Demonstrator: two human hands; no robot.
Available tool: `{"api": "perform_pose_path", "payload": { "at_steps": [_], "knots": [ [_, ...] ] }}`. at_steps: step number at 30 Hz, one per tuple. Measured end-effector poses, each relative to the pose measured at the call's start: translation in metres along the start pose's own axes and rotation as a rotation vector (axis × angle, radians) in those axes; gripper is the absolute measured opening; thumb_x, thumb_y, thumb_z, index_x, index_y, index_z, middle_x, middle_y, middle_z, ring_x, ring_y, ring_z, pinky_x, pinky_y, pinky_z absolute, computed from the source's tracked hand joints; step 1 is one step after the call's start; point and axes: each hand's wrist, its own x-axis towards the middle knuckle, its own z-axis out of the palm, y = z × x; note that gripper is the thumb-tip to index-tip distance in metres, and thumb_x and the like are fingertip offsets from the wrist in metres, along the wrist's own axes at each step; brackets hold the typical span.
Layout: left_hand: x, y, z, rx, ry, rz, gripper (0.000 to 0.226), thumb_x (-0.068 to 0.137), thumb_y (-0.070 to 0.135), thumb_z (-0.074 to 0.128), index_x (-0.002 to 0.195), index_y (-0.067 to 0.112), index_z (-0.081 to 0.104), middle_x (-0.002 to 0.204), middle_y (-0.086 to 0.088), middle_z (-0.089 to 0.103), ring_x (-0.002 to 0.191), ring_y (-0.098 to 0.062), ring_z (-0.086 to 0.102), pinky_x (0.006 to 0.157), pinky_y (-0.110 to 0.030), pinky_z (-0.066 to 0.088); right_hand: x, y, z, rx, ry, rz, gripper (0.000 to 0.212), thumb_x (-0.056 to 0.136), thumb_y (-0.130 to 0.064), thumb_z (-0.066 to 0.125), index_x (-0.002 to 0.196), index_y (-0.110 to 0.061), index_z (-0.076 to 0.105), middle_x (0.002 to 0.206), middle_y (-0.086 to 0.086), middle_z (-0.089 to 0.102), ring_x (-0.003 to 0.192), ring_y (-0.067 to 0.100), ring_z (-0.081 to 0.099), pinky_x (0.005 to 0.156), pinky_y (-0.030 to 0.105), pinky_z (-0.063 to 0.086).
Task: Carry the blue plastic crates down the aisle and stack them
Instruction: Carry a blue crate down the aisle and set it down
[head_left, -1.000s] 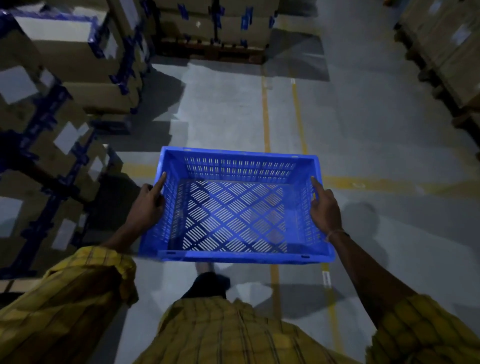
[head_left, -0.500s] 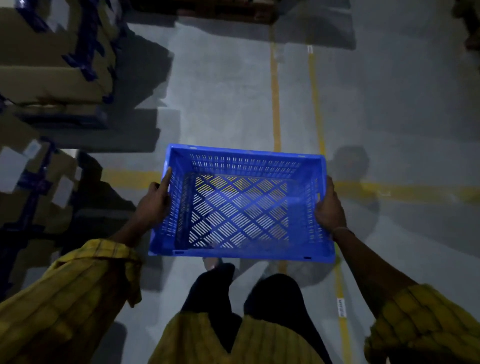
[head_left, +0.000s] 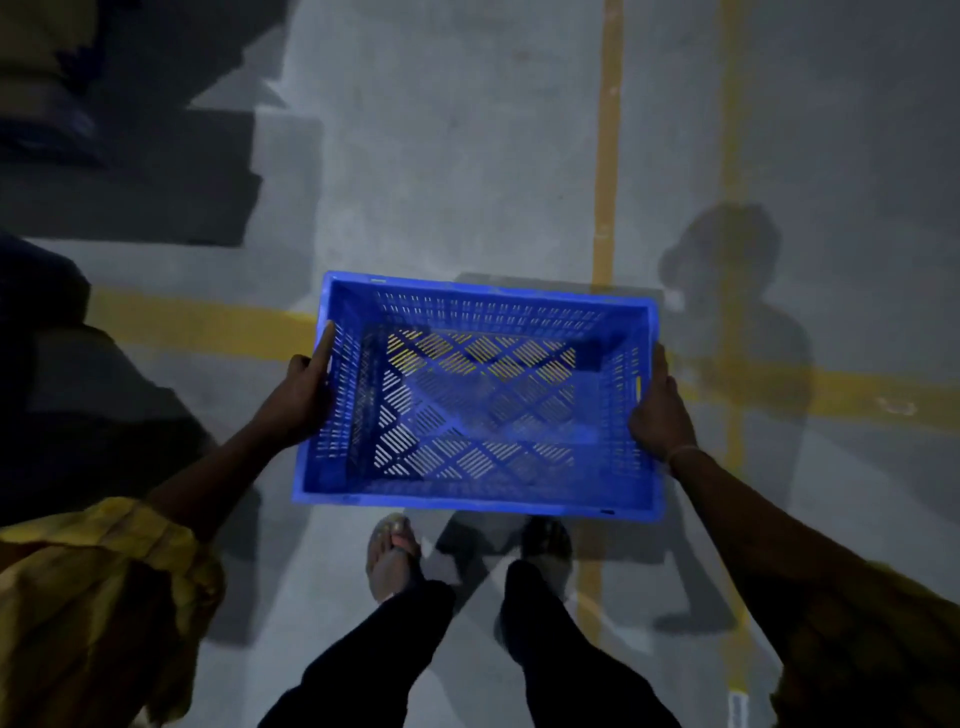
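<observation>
Crate (head_left: 478, 400): I carry it level, above floor (head_left: 467, 156).
Left hand (head_left: 298, 397), right hand (head_left: 660, 410): clamped on opposite sides.

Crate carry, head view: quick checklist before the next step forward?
1. Left hand on the crate side wall: ok.
2. Right hand on the opposite wall: ok.
3. Crate empty, nothing to spill: ok.
4. Crate level: roughly ok, slight tilt at most.
5. Floor straight ahead free of obstacles: ok as far as the view reaches; dark shapes at the far left, too dim to identify.
6. Stack to set it on: cannot tell, none in view.
</observation>
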Motion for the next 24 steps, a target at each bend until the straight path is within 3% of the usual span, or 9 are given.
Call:
{"api": "perform_pose_path", "payload": {
  "at_steps": [4, 10, 17, 21, 24],
  "knots": [
    [0.062, -0.028, 0.047, -0.005, -0.029, -0.007, 0.096, 0.092, -0.002, 0.051, 0.158, 0.032, -0.01, 0.105, -0.021, 0.041, 0.083, -0.04, 0.054, 0.074, -0.043, 0.047, 0.062, 0.028, 0.048, 0.009, -0.027, -0.013, 0.104, 0.086, -0.006, 0.061, 0.157, -0.033, -0.01, 0.152, 0.023, 0.032, 0.115, 0.049, 0.053, 0.083, 0.058, 0.05],
    [0.131, -0.048, 0.095, -0.025, -0.066, -0.045, 0.1, 0.091, -0.004, 0.051, 0.157, 0.035, -0.013, 0.107, -0.024, 0.042, 0.09, -0.036, 0.047, 0.061, -0.035, 0.037, 0.132, 0.057, 0.098, -0.019, -0.031, 0.04, 0.1, 0.092, -0.001, 0.055, 0.156, -0.036, -0.014, 0.145, 0.024, 0.036, 0.083, 0.039, 0.054, 0.067, 0.05, 0.047],
    [0.163, -0.058, 0.118, -0.046, -0.053, -0.077, 0.1, 0.092, -0.005, 0.054, 0.157, 0.032, -0.012, 0.109, -0.022, 0.038, 0.093, -0.027, 0.039, 0.075, -0.04, 0.038, 0.17, 0.075, 0.125, -0.018, -0.004, 0.008, 0.106, 0.091, -0.006, 0.059, 0.153, -0.041, -0.019, 0.158, 0.022, 0.023, 0.082, 0.043, 0.059, 0.06, 0.047, 0.049],
    [0.165, -0.061, 0.124, -0.038, -0.049, -0.074, 0.1, 0.091, -0.007, 0.053, 0.158, 0.029, -0.012, 0.117, -0.032, 0.041, 0.106, -0.041, 0.047, 0.079, -0.04, 0.039, 0.174, 0.08, 0.128, -0.016, -0.001, 0.006, 0.107, 0.091, -0.013, 0.062, 0.151, -0.044, -0.022, 0.154, 0.024, 0.028, 0.083, 0.043, 0.06, 0.061, 0.048, 0.05],
    [0.157, -0.053, 0.122, -0.049, -0.091, -0.113, 0.1, 0.093, -0.003, 0.054, 0.157, 0.031, -0.015, 0.129, -0.034, 0.038, 0.119, -0.045, 0.046, 0.082, -0.041, 0.042, 0.168, 0.073, 0.119, -0.019, -0.082, 0.033, 0.106, 0.091, -0.013, 0.061, 0.153, -0.04, -0.021, 0.155, 0.025, 0.025, 0.092, 0.046, 0.059, 0.071, 0.055, 0.052]
  ]
}}
